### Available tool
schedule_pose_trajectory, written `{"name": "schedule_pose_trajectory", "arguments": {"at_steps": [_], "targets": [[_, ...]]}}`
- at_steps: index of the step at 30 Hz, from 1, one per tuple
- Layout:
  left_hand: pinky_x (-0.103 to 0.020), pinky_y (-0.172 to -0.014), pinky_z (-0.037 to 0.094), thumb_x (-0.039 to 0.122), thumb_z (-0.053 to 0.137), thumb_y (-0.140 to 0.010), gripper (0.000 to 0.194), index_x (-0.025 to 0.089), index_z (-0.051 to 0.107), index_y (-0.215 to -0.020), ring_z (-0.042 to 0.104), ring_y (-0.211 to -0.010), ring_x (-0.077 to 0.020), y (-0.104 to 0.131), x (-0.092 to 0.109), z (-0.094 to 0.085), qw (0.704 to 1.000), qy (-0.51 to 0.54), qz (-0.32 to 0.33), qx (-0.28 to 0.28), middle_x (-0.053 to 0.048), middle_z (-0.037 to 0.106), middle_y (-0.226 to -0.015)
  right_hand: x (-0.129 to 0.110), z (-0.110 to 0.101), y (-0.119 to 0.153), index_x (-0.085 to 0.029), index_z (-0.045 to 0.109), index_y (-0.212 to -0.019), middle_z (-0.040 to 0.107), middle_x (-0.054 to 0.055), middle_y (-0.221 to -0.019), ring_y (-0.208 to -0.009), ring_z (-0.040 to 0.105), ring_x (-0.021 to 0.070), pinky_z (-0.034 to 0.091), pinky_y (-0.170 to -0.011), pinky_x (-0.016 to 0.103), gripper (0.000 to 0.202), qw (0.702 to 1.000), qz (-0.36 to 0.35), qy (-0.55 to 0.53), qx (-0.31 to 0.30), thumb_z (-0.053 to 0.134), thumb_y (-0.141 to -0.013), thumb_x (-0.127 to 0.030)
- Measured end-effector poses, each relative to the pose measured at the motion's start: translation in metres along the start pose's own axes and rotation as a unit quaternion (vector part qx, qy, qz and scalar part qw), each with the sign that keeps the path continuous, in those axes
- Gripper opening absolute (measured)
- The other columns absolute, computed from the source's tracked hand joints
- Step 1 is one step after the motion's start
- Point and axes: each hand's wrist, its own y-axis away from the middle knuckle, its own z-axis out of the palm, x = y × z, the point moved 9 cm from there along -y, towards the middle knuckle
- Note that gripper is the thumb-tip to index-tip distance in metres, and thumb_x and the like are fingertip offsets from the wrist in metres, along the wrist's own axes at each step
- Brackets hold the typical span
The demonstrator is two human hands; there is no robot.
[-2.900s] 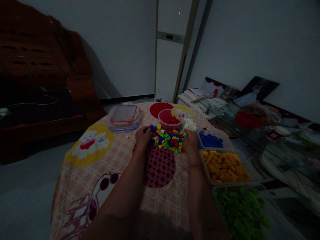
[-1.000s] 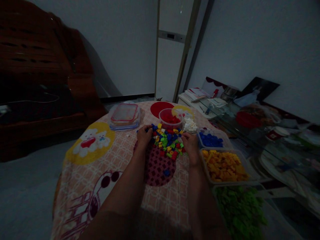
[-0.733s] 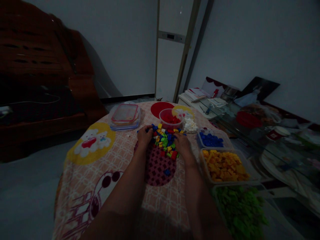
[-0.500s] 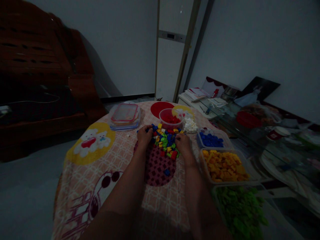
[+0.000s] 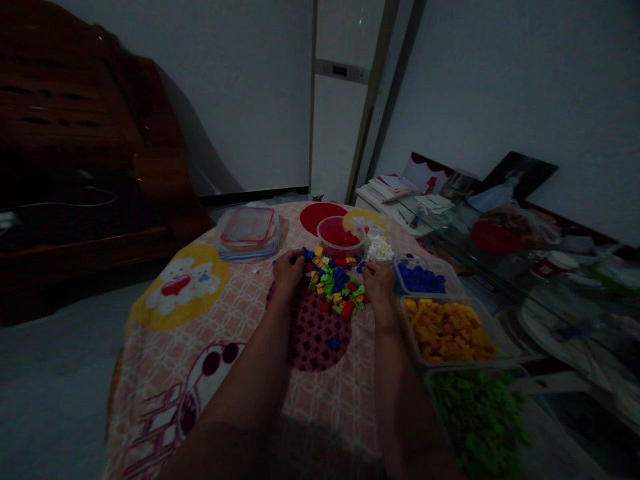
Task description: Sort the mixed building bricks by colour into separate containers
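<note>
"Where's the mixed brick pile (image 5: 328,281)?"

"Just below centre in my frame, on the table (image 5: 320,403)! Left hand (image 5: 289,271) at its left edge, right hand (image 5: 379,281) at its right; I can't tell whether either grip pinches a brick."

"Beyond?"

"Round tub (image 5: 326,246) just above, yellow bricks (image 5: 450,330) lower right."

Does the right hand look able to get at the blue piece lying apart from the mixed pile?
Probably yes: nothing covers the blue piece on the dark round patch, and the right hand is close by, at the right edge of the mixed pile.
</note>
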Motion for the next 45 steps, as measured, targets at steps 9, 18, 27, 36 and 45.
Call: {"name": "schedule_pose_trajectory", "arguments": {"at_steps": [9, 18, 27, 36, 45], "targets": [[-0.031, -0.091, 0.053, 0.026, 0.059, -0.083, 0.035, 0.021, 0.079, -0.111, 0.071, -0.098, -0.0222, -0.002, -0.002, 0.002, 1.000, -0.013, -0.003, 0.006, -0.004, 0.079, -0.107, 0.044, -0.088, 0.009, -0.012, 0.077, -0.102, 0.074, 0.018, -0.104, -0.101, 0.065, 0.0292, 0.048, -0.096, 0.041, 0.034, 0.964, 0.036, 0.036, 0.261, 0.049, -0.087, -0.021], [-0.031, -0.092, 0.052, 0.024, 0.059, -0.082, 0.035, 0.022, 0.079, -0.111, 0.071, -0.099, -0.0220, -0.001, -0.001, 0.000, 1.000, -0.012, -0.008, 0.007, -0.004, 0.079, -0.107, 0.015, -0.036, -0.001, -0.012, 0.077, -0.103, 0.075, 0.016, -0.106, -0.103, 0.067, 0.0268, 0.049, -0.098, 0.037, 0.032, 0.991, -0.017, -0.040, 0.125, 0.050, -0.088, -0.019], [-0.032, -0.094, 0.052, 0.024, 0.059, -0.083, 0.034, 0.020, 0.079, -0.111, 0.072, -0.102, -0.0227, 0.001, 0.001, -0.001, 1.000, -0.019, -0.003, 0.004, -0.005, 0.079, -0.110, 0.013, 0.029, 0.003, -0.014, 0.077, -0.108, 0.075, 0.014, -0.114, -0.113, 0.067, 0.0242, 0.046, -0.103, 0.033, 0.035, 0.996, -0.067, 0.027, -0.055, 0.047, -0.090, -0.010], [-0.032, -0.094, 0.053, 0.024, 0.058, -0.084, 0.034, 0.021, 0.078, -0.111, 0.071, -0.102, -0.0224, -0.001, -0.003, 0.002, 1.000, -0.007, 0.002, 0.004, -0.004, 0.079, -0.110, 0.018, 0.034, -0.002, -0.014, 0.077, -0.100, 0.074, 0.016, -0.110, -0.112, 0.065, 0.0280, 0.047, -0.105, 0.038, 0.029, 0.997, -0.056, 0.041, -0.039, 0.052, -0.088, -0.012], [-0.030, -0.095, 0.052, 0.022, 0.060, -0.083, 0.032, 0.022, 0.079, -0.109, 0.071, -0.101, -0.0214, -0.001, -0.001, 0.001, 1.000, -0.012, 0.002, 0.010, -0.003, 0.079, -0.109, 0.023, 0.032, 0.000, -0.013, 0.077, -0.108, 0.072, 0.017, -0.118, -0.115, 0.065, 0.0268, 0.045, -0.106, 0.035, 0.030, 0.999, -0.024, 0.033, -0.025, 0.055, -0.088, -0.017]]}}
